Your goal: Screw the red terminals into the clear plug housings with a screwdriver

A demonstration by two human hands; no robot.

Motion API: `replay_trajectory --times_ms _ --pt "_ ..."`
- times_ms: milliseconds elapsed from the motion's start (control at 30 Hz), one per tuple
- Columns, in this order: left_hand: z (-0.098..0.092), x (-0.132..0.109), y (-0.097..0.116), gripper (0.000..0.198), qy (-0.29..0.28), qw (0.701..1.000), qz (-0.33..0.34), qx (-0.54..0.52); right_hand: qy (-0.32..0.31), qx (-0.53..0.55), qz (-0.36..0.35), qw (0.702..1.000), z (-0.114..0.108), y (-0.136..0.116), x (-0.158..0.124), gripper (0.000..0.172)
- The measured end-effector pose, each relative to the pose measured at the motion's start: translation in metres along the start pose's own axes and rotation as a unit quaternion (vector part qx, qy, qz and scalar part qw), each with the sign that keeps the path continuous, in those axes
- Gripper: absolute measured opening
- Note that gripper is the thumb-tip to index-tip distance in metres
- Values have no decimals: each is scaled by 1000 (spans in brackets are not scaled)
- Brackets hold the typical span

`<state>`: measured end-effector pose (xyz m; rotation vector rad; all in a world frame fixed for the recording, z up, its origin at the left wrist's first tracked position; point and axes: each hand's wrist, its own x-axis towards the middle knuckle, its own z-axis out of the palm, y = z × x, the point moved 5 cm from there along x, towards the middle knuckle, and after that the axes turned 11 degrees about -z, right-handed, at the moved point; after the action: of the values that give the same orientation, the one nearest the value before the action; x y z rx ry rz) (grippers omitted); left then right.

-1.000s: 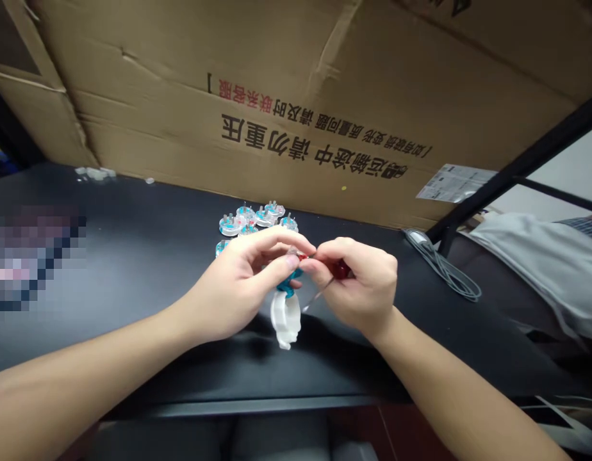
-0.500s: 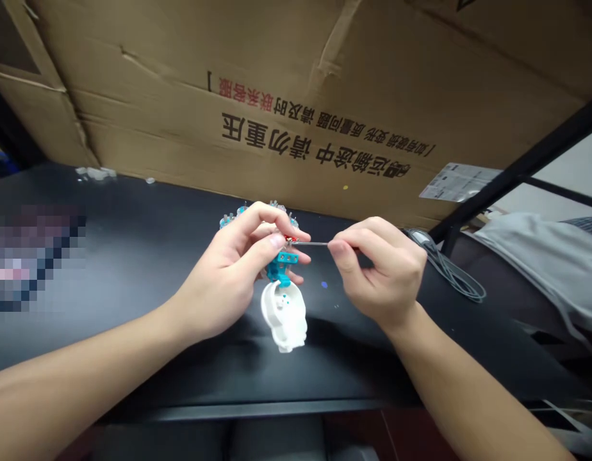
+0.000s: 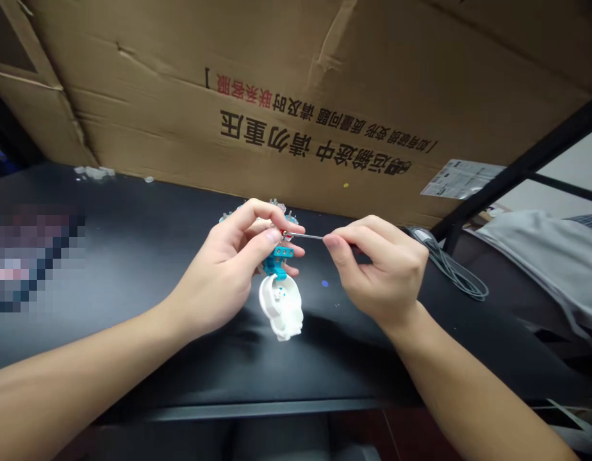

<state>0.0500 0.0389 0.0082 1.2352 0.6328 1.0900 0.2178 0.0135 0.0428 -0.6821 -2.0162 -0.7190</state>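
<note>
My left hand [image 3: 238, 250] is closed around a small toy assembly, its thumb and index finger pinching near a red part [image 3: 282, 234]. Below the fingers show a teal bracket [image 3: 282, 252] with a row of holes and, hanging from it, a white hollow shell [image 3: 284, 310]. Clear and blue pieces [image 3: 291, 218] of the assembly stick out behind the fingers. My right hand [image 3: 380, 269] grips a screwdriver [image 3: 305, 236] whose thin metal shaft points left. Its tip meets the assembly by my left thumb; the handle is hidden in my fist.
A large cardboard box [image 3: 277, 57] with printing stands along the back of the black table [image 3: 132, 256]. Small white bits [image 3: 95, 173] lie at the back left. A coiled grey cable [image 3: 462, 275] is at the right, near grey cloth [image 3: 541, 250].
The assembly and my left hand have shifted slightly up and left. The screwdriver now slopes a little, its tip end higher, and still touches the assembly.
</note>
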Motion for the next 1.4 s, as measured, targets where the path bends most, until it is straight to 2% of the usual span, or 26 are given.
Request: replay_trajectory --times_ms 267,433,567,833,1033,1133,1267,1333,1400 --pt "-2 0 0 7 18 1000 -3 25 -3 -6 2 1000 1 -1 -1 19" --pt "-5 -2 5 10 71 982 67 161 -10 -3 -2 1000 -3 -3 0 7" --pt "-7 -4 9 10 105 963 103 224 -21 16 -19 999 -6 -1 3 13" --pt "-14 -4 13 12 124 941 139 284 -17 104 -76 992 -7 6 -2 24" --pt "-15 -4 15 16 131 940 149 277 -29 198 28 979 0 14 -2 18" --pt "-17 -5 18 21 143 938 158 272 -21 223 51 973 2 15 -4 18" --pt "-20 -8 21 25 172 917 184 308 9 246 91 965 4 17 -10 18" --pt "-21 -9 22 28 178 910 195 320 7 255 118 960 6 18 -11 18" --pt "-21 -8 22 30 170 918 192 304 -12 264 137 955 8 19 -10 16"
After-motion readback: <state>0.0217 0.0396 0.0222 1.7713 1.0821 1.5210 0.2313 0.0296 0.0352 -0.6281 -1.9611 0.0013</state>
